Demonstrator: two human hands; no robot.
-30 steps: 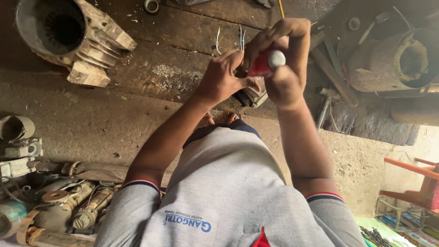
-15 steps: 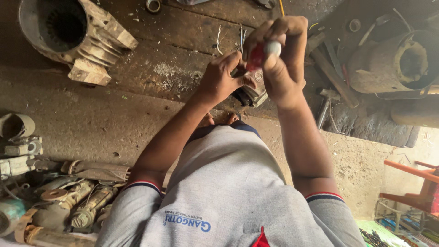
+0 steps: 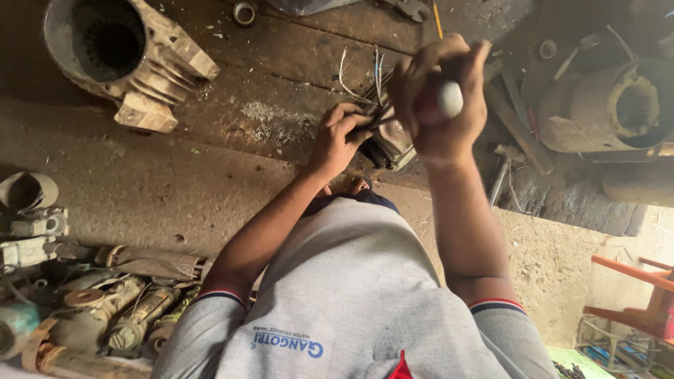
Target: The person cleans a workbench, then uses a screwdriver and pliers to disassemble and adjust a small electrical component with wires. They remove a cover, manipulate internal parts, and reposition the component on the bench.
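The right hand (image 3: 439,105) is clenched around a screwdriver (image 3: 441,104) with a red handle and a white butt cap; the cap faces the camera at about four o'clock from the knuckles, and the long axis runs away from the lens down toward the small motor part (image 3: 390,140) beneath, so the shaft and tip are hidden behind the fist. The left hand (image 3: 339,137) pinches at the same part from its nine o'clock side, fingers curled tight against the metal; whether it grips a wire or the casing itself cannot be told. Several thin pale wires (image 3: 361,74) rise from the part toward twelve o'clock. The part sits on a stained, dusty wooden bench (image 3: 281,119) of dark planks, near the middle of the view. At ten o'clock lies one large finned motor housing (image 3: 123,60), its open bore facing the camera; at two o'clock stands a second round rusty housing (image 3: 618,112). One small metal ring (image 3: 244,12) lies at the top edge, at eleven o'clock. Beyond the bench edge, the rough concrete floor (image 3: 140,189) carries a heap of worn pump and motor pieces (image 3: 84,302) at eight o'clock, too jumbled to count. An orange frame (image 3: 632,295) stands at four o'clock.
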